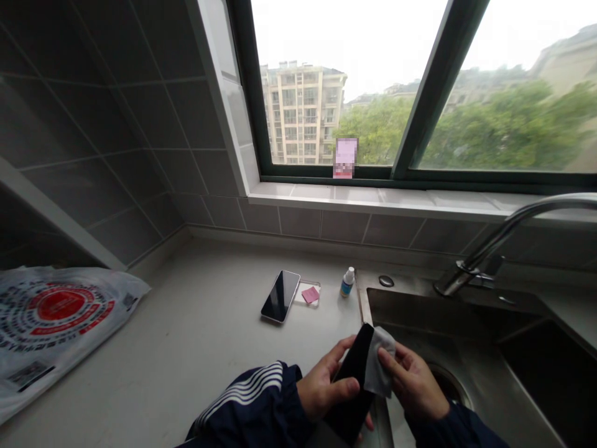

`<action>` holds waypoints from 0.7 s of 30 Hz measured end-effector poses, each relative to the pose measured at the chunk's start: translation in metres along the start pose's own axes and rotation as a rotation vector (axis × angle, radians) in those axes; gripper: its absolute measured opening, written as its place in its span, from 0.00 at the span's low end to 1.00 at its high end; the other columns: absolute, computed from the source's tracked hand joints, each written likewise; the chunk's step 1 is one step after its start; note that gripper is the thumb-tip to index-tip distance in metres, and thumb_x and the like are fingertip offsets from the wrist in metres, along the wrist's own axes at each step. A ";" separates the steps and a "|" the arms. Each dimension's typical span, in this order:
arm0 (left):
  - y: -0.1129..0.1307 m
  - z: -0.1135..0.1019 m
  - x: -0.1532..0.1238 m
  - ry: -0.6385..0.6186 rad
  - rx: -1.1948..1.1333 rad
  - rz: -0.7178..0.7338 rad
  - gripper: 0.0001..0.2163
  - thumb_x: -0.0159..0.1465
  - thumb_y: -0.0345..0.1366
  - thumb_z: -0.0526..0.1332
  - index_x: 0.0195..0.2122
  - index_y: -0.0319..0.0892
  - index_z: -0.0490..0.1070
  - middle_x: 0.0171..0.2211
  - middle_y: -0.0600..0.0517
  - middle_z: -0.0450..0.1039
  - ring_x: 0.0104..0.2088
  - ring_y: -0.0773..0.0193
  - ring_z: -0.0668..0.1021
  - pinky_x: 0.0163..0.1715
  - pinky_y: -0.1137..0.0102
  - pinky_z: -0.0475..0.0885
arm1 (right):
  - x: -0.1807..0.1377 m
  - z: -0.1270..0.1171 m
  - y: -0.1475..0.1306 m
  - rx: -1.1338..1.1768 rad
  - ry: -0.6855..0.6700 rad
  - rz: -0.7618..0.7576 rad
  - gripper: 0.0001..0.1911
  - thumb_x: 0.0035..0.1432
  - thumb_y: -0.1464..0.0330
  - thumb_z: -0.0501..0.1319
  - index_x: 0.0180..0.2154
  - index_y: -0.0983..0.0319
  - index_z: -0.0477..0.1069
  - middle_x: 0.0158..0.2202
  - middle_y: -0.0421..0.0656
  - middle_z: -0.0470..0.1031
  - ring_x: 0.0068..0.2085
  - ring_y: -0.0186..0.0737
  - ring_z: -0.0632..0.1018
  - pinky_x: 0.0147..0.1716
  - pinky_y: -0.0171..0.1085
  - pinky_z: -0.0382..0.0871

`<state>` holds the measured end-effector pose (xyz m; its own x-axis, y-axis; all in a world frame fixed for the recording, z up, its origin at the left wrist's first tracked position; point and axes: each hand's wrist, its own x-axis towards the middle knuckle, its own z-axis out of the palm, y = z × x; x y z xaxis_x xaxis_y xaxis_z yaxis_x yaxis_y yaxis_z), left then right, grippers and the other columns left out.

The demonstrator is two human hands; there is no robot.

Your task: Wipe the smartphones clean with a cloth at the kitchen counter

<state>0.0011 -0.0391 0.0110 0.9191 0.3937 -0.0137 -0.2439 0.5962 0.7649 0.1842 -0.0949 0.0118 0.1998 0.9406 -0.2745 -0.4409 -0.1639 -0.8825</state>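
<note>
A long, flat black object [355, 367], phone-like in shape, is tilted in the grip of my left hand [324, 386]. The thumb lies across its face and fingertips show at its lower edge; its exact kind is unclear. My right hand [417, 378] pinches a light grey cloth [380, 368] and holds it against the object's right edge. Beyond my hands, a phone [281, 297] with a dark screen lies on the counter. It rests beside a clear case [318, 294] with a pink square [310, 295] on it. A small spray bottle [347, 283] with a white cap stands upright near the sink.
On the right is a steel sink [438, 311] with a curved faucet [489, 242]. A white plastic bag [69, 317] with red print lies on the counter [186, 336] at left. The window ledge [373, 194] runs behind, below a window with a dark green frame.
</note>
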 end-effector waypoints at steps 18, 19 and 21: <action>0.005 0.006 0.000 -0.086 -0.022 -0.021 0.40 0.56 0.50 0.65 0.65 0.53 0.44 0.47 0.40 0.72 0.31 0.55 0.81 0.30 0.59 0.76 | 0.004 -0.014 -0.007 -0.202 0.039 -0.021 0.23 0.49 0.49 0.67 0.35 0.64 0.79 0.18 0.40 0.74 0.16 0.36 0.70 0.14 0.33 0.61; 0.005 0.006 0.000 -0.075 -0.023 -0.024 0.40 0.56 0.50 0.65 0.65 0.53 0.44 0.47 0.40 0.72 0.31 0.55 0.81 0.30 0.59 0.76 | 0.004 -0.013 -0.007 -0.191 0.029 -0.011 0.23 0.50 0.49 0.66 0.34 0.63 0.79 0.18 0.40 0.74 0.16 0.36 0.70 0.14 0.33 0.62; 0.006 0.007 -0.001 -0.054 -0.021 -0.032 0.40 0.55 0.50 0.65 0.65 0.53 0.44 0.46 0.41 0.72 0.31 0.56 0.81 0.31 0.58 0.76 | 0.004 -0.012 -0.007 -0.167 0.012 0.005 0.22 0.50 0.50 0.67 0.35 0.63 0.78 0.21 0.41 0.76 0.18 0.37 0.73 0.17 0.34 0.66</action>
<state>0.0011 -0.0408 0.0196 0.9419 0.3360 -0.0025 -0.2202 0.6227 0.7508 0.1982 -0.0934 0.0122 0.2087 0.9363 -0.2826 -0.2904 -0.2166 -0.9321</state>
